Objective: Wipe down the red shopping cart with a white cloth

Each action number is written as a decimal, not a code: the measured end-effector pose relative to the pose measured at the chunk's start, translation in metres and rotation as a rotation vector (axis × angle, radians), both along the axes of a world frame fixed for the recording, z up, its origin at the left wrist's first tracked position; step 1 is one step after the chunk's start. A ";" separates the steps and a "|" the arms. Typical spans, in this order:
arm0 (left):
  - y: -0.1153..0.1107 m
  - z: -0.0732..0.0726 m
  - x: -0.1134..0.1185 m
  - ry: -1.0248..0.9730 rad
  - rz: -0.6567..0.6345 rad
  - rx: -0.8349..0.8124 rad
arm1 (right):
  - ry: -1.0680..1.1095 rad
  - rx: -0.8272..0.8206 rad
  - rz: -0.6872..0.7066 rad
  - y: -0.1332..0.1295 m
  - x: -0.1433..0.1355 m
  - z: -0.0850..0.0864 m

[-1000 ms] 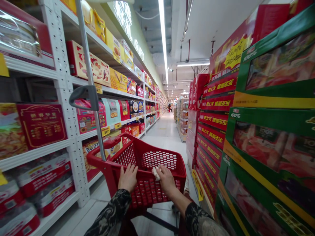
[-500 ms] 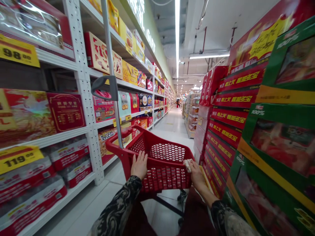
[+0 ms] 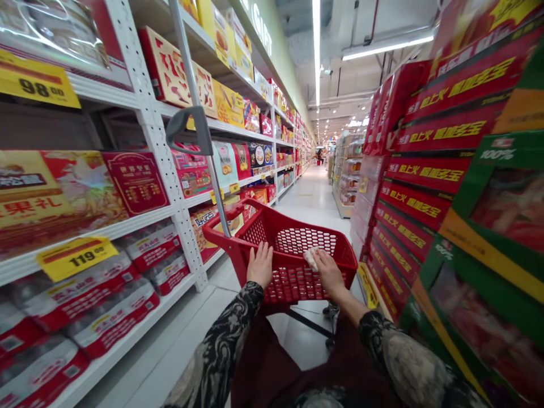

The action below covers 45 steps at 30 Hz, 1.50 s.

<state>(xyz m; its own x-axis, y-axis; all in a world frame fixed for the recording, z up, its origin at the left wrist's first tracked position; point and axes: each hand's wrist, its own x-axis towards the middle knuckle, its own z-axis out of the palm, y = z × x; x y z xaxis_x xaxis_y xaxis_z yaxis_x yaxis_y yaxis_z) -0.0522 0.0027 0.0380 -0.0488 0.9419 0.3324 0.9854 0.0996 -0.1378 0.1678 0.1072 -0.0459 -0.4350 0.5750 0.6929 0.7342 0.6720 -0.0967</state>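
A red perforated cart basket [image 3: 297, 277] stands in front of me, with a grey pole and handle [image 3: 204, 136] rising at its left corner. My left hand [image 3: 260, 264] rests on the near side of the basket, its fingers stretched out over the rim and nothing held. My right hand [image 3: 329, 272] holds a crumpled white cloth [image 3: 311, 259] against the near rim, right of the middle. The inside of the basket shows only in part.
White shelving [image 3: 148, 130] with boxed goods and bottle packs lines the left side. Stacked red cartons [image 3: 429, 170] and green boxes [image 3: 501, 198] rise close on the right. The aisle floor [image 3: 312, 195] runs ahead; a person is far off.
My right hand and the cloth have moved left along the rim, from the basket's right corner. The view has tilted and shifted, and the cart sits further right in it.
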 end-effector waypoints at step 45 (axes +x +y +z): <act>-0.005 0.014 0.030 -0.057 -0.092 0.048 | 0.147 -0.060 0.108 -0.015 -0.065 0.038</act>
